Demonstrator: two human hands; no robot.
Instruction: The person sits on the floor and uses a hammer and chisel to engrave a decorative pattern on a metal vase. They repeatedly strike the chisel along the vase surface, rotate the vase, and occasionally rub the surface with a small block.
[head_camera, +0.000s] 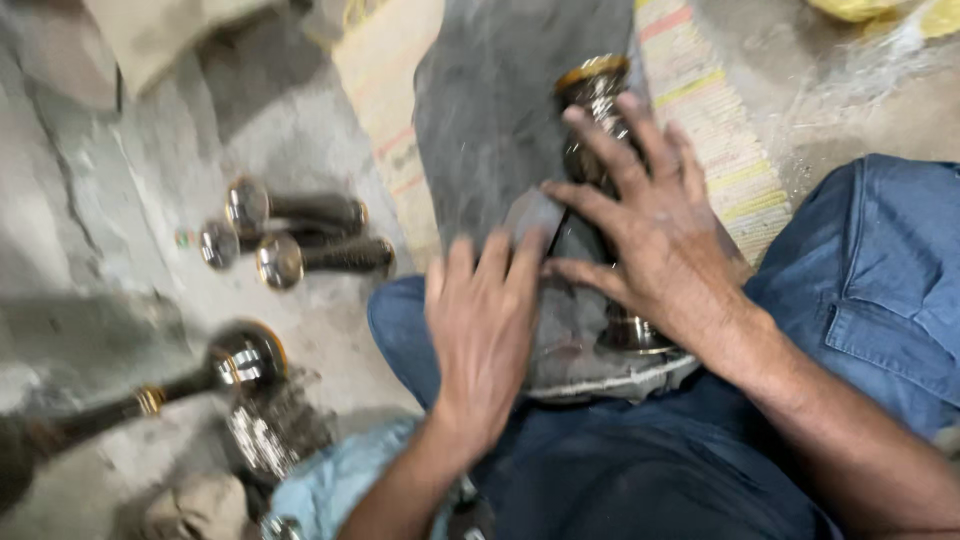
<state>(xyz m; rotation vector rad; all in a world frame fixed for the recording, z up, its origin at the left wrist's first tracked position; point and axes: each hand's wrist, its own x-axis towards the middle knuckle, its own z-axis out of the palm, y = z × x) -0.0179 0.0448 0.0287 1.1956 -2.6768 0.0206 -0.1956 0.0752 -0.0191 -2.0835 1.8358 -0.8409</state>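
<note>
Metal vase (592, 110) half-hidden, blurred

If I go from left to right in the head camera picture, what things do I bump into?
Long shiny-headed metal piece on the floor → three shiny-capped pieces → left hand → right hand on a dark metal vase → blue sleeve.

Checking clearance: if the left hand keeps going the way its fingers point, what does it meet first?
Left hand points up-right; its fingertips already touch a small grey block. Just beyond lies the dark metal vase under the right hand. Blur leaves depth uncertain.
</note>
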